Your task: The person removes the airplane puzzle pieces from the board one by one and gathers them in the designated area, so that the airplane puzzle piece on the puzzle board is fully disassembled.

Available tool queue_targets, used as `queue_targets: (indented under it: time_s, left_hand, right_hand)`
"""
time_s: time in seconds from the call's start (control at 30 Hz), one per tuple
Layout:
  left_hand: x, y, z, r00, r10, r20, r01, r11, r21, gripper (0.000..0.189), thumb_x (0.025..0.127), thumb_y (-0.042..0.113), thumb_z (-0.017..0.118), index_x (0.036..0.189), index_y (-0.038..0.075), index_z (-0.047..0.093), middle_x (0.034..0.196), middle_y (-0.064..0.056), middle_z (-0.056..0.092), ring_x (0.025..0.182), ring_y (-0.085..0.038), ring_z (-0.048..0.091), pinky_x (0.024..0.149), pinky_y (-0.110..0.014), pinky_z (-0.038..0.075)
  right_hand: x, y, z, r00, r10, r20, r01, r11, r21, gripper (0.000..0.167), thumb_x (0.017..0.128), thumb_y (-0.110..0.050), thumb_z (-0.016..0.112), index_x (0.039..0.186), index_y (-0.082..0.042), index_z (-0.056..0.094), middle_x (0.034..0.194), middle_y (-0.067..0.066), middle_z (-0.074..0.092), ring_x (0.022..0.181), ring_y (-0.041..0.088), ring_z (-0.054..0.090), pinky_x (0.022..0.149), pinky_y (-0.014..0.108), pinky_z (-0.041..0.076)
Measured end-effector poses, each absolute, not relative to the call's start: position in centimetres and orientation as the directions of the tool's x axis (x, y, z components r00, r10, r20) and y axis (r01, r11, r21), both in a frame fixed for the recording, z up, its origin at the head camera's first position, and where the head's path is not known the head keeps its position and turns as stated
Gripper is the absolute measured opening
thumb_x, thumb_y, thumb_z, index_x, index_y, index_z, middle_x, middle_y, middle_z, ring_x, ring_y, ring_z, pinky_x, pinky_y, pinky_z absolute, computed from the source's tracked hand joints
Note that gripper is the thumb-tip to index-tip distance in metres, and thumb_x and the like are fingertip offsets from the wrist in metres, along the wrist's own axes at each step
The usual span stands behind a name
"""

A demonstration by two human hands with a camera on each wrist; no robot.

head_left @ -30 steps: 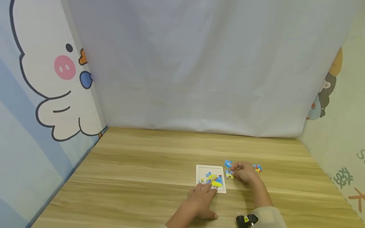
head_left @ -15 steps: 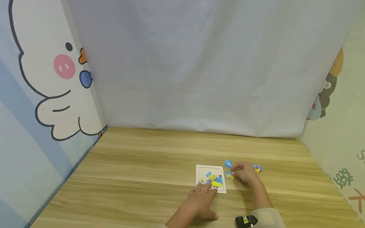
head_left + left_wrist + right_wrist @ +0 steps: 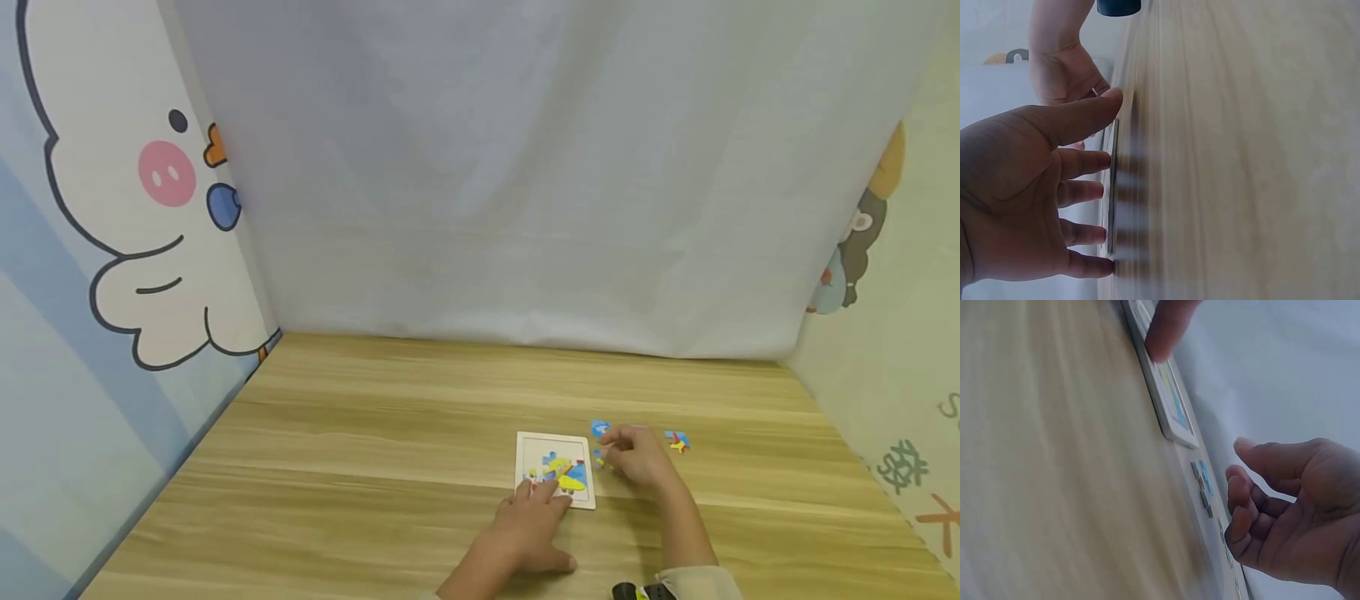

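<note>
My left hand (image 3: 528, 529) rests spread on the near edge of a square puzzle board (image 3: 531, 442), fingertips on its rim. Partly assembled pieces with a yellow and blue picture (image 3: 573, 473) lie inside the frame. To the right of the board my right hand (image 3: 637, 457) hovers with loosely bent fingers. In the right wrist view its thumb and fingers (image 3: 1240, 494) stand apart with nothing seen between them. Below them a puzzle piece (image 3: 1204, 481) lies flat on the table; the hand partly hides this blue and yellow piece (image 3: 598, 458) in the head view.
A blue puzzle piece (image 3: 600, 427) lies just beyond my right fingertips. Another piece with a red and yellow shape (image 3: 677, 442) is right of the hand. The wooden table (image 3: 360, 467) ends at a grey-white curtain (image 3: 480, 250); printed walls stand on both sides.
My right hand has shifted slightly left, towards the board, and now covers more of the blue and yellow piece. The left hand keeps its place on the board.
</note>
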State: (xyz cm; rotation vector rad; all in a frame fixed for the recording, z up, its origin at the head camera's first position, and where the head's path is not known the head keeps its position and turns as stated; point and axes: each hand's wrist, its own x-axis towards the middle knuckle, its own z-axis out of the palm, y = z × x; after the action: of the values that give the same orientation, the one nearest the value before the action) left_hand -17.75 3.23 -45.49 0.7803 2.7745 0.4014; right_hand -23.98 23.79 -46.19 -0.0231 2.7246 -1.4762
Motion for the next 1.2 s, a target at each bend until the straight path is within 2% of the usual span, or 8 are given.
queue_targets:
  time_s: [0.1,0.3,0.5,0.63,0.8,1.03,1.2]
  left_hand:
    - [-17.7,3.4,-45.5,-0.831,0.535,-0.152,0.471,0.822,0.319,0.074,0.071,0.047,0.076,0.134,0.018,0.051,0.143,-0.004,0.036,0.129,-0.039,0.030,0.095,-0.054,0.036]
    - [-17.6,3.4,-45.8,-0.830,0.539,-0.141,0.485,0.824,0.294,0.077,0.070,0.048,0.076,0.136,0.019,0.048,0.142,-0.003,0.038,0.128,-0.038,0.032,0.093,-0.053,0.038]
    - [-17.4,3.3,-46.1,-0.825,0.542,-0.162,0.493,0.830,0.263,0.079,0.068,0.049,0.077,0.135,0.019,0.048,0.142,-0.002,0.037,0.127,-0.037,0.032,0.092,-0.052,0.039]
    - [-17.3,3.2,-46.2,-0.814,0.550,-0.189,0.494,0.825,0.273,0.080,0.069,0.050,0.076,0.137,0.020,0.046,0.144,-0.002,0.035,0.129,-0.037,0.030,0.093,-0.053,0.038]
    - [-16.9,3.1,-46.3,-0.805,0.553,-0.216,0.489,0.823,0.289,0.079,0.071,0.049,0.075,0.138,0.020,0.045,0.145,-0.001,0.033,0.129,-0.036,0.029,0.093,-0.053,0.037]
    - [-16.8,3.3,-46.4,-0.800,0.571,-0.185,0.518,0.813,0.267,0.079,0.072,0.051,0.073,0.139,0.020,0.043,0.145,-0.001,0.031,0.130,-0.038,0.028,0.094,-0.053,0.037]
    - [-17.4,3.3,-46.2,-0.806,0.566,-0.173,0.516,0.815,0.262,0.079,0.073,0.050,0.073,0.139,0.021,0.042,0.146,-0.002,0.031,0.130,-0.039,0.027,0.095,-0.054,0.035]
  right_hand:
    - [-23.9,23.3,-46.2,-0.997,-0.076,-0.032,-0.012,0.529,-0.849,0.020,0.085,-0.002,0.061,0.103,0.005,0.062,0.083,0.007,0.058,0.074,0.020,0.053,0.066,0.030,0.046]
    - [-24.3,22.2,-46.4,-0.987,-0.151,0.051,-0.121,0.503,-0.856,0.016,0.081,0.003,0.063,0.097,0.006,0.065,0.079,0.005,0.059,0.074,0.017,0.052,0.064,0.028,0.044]
    - [-24.2,20.7,-46.9,-0.967,-0.252,0.040,-0.158,0.468,-0.870,0.018,0.083,0.001,0.063,0.100,0.007,0.064,0.085,0.008,0.063,0.079,0.018,0.056,0.068,0.030,0.047]
    - [-24.0,19.9,-47.3,-0.968,-0.250,0.007,-0.130,0.480,-0.868,0.019,0.081,0.001,0.065,0.100,0.004,0.065,0.087,0.008,0.062,0.081,0.020,0.055,0.072,0.034,0.047]
    - [-23.9,19.4,-47.8,-0.966,-0.254,-0.057,-0.084,0.510,-0.856,0.027,0.077,0.000,0.068,0.105,0.002,0.064,0.083,0.006,0.055,0.078,0.020,0.050,0.068,0.032,0.044]
    - [-24.0,19.0,-48.0,-0.966,-0.257,-0.007,-0.149,0.583,-0.798,0.029,0.072,0.005,0.069,0.101,0.004,0.066,0.072,0.003,0.050,0.066,0.017,0.046,0.057,0.028,0.040]
    - [-24.6,18.6,-47.8,-0.971,-0.238,0.005,-0.155,0.618,-0.771,0.031,0.071,0.006,0.067,0.101,0.000,0.066,0.071,0.003,0.049,0.064,0.017,0.046,0.056,0.030,0.039]
